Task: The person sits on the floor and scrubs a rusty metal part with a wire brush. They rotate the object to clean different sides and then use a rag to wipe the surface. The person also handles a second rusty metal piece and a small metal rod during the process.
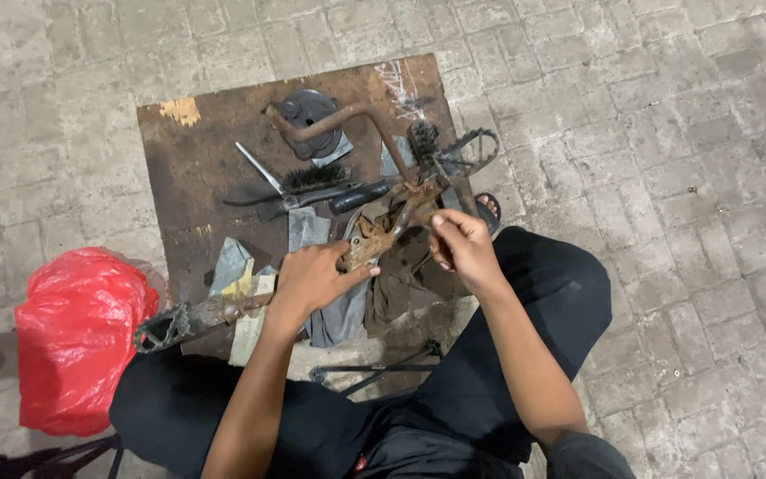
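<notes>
Over the brown board [197,168]: rusty footrest bracket [383,226] in both hands.
Left hand [312,279] clamped on it, right hand [458,244] pinching its far end; rust remains, wire brush [312,180] lies unused.

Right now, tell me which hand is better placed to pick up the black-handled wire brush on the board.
Left, probably. The left hand sits on the rusty bracket just below the wire brush, while the right hand pinches the bracket's far end, off to the side.

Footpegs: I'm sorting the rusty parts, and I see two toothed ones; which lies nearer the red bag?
The footpeg at lower left, just beside the red bag; the other footpeg sits at the board's far right edge.
</notes>
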